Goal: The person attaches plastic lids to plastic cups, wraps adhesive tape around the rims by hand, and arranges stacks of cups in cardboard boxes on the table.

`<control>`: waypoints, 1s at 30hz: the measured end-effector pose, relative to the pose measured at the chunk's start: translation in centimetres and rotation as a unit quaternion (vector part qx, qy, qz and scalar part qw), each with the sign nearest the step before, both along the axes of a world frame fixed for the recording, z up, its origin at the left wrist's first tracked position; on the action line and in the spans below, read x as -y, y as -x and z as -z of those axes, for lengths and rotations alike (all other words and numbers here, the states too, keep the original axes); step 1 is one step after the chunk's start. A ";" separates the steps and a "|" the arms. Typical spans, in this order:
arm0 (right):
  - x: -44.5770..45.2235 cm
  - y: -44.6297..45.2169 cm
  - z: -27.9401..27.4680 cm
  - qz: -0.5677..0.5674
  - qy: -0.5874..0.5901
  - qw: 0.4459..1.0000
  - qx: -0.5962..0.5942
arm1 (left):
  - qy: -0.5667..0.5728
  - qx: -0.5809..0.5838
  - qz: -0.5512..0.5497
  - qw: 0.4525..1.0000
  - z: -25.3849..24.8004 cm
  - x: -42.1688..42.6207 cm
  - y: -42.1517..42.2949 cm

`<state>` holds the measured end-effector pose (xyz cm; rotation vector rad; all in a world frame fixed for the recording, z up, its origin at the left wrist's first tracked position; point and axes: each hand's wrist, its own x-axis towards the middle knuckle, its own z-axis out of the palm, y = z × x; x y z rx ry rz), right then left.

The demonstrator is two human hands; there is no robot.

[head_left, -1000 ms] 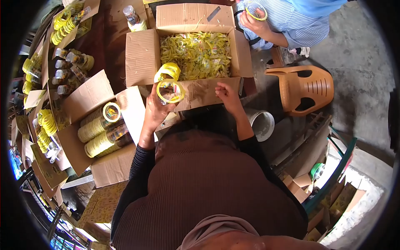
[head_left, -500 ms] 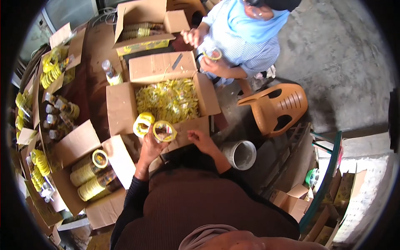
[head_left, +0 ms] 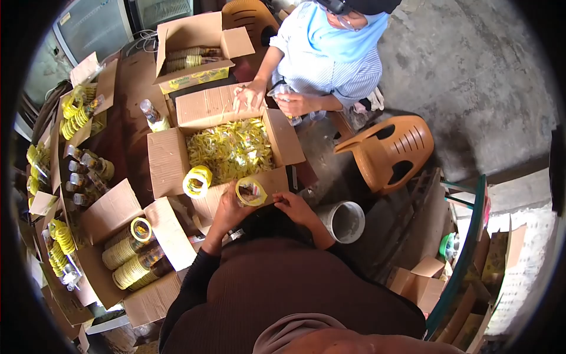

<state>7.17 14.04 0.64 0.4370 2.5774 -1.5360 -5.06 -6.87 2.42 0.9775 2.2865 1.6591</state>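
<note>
My left hand [head_left: 232,210] is closed around a round yellow-rimmed plastic cup [head_left: 252,192], its mouth turned up toward me. Just right of it is my right hand [head_left: 295,209], its fingertips drawn together beside the cup; whether they pinch something small is too fine to see. Behind the cup stands an open cardboard box [head_left: 167,161] full of small yellow-and-clear sachets [head_left: 233,150]. A bundle of yellow rings [head_left: 197,181] lies at that box's near left corner.
An open carton [head_left: 100,268] at left holds stacked yellow-rimmed cups. Several capped bottles [head_left: 76,178] stand beyond it. Across the box, a person [head_left: 330,65] handles a clear item, one hand on the flap. An orange chair [head_left: 389,156] and white bucket [head_left: 341,222] stand right.
My left hand has carried the cup right, away from the yellow rings, and my right hand is closer to it. The other person's hand has come down onto the box flap.
</note>
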 end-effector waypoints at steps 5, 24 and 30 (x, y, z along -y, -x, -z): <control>0.5 1.0 -2.0 0.034 0.025 0.996 -0.082 | 0.004 0.031 0.019 0.999 -2.0 -0.9 -0.6; -3.0 5.8 -9.2 -0.216 -0.275 0.885 -0.307 | 0.036 0.015 0.131 0.991 -7.2 -5.5 -2.1; -4.8 6.8 -9.8 -0.267 -0.215 0.883 -0.320 | 0.101 0.054 0.136 0.984 -8.0 -6.5 -2.3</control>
